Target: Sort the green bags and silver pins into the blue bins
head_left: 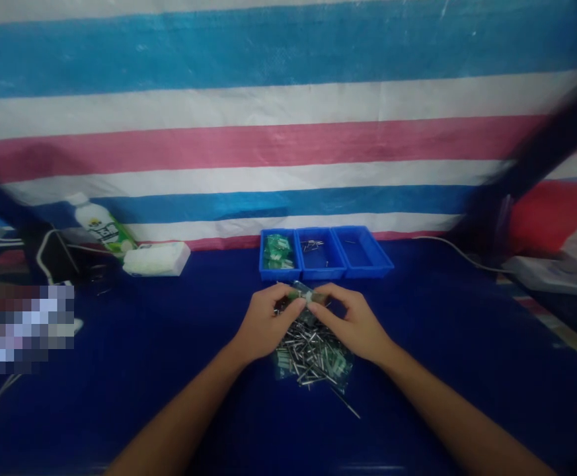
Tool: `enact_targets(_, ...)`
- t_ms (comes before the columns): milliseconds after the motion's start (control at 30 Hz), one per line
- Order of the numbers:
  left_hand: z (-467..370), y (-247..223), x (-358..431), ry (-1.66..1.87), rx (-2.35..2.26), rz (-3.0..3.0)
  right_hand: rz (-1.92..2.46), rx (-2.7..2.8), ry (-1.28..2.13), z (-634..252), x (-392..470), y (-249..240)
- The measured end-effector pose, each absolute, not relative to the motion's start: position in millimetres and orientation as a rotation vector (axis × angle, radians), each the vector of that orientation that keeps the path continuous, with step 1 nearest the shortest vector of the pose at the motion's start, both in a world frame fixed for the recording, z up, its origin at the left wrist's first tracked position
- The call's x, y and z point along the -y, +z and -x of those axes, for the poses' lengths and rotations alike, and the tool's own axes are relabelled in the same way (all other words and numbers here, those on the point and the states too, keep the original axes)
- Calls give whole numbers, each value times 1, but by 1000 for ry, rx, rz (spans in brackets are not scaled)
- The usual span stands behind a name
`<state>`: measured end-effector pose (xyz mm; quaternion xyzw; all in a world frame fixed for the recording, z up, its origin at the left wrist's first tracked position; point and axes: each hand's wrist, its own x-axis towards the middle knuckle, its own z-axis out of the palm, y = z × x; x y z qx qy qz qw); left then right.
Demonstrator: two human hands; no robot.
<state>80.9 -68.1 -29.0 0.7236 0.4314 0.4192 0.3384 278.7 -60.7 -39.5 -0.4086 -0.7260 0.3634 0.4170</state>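
Between my two hands is a small clear plastic bag [304, 289], pinched near its middle by thumbs and fingers. My left hand [267, 318] closes on its left side, and my right hand [351, 318] on its right. What the bag holds is too blurred to make out. Just below lies a pile of thin metal pins or rivets [310, 354], mixed with small greenish plastic packets [338, 362]. One long metal piece [346, 403] sticks out toward the front of the pile.
Behind my hands stand three joined blue bins: the left bin [264, 272] holds green packets, the middle bin [322, 272] some metal pieces, the right bin [367, 254] one thin piece. A tissue pack [162, 259], a bottle [98, 221] and cables are at left. A striped sheet [288, 145] hangs behind.
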Motion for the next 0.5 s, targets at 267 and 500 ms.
enact_targets(267,-82,-31,69,1025,-1154,-2030,972,1807,1027,-276,61,-41)
enact_targets(500,-82,-31,69,1000,-1109,-2042,994,1777,1030,-278,61,-41)
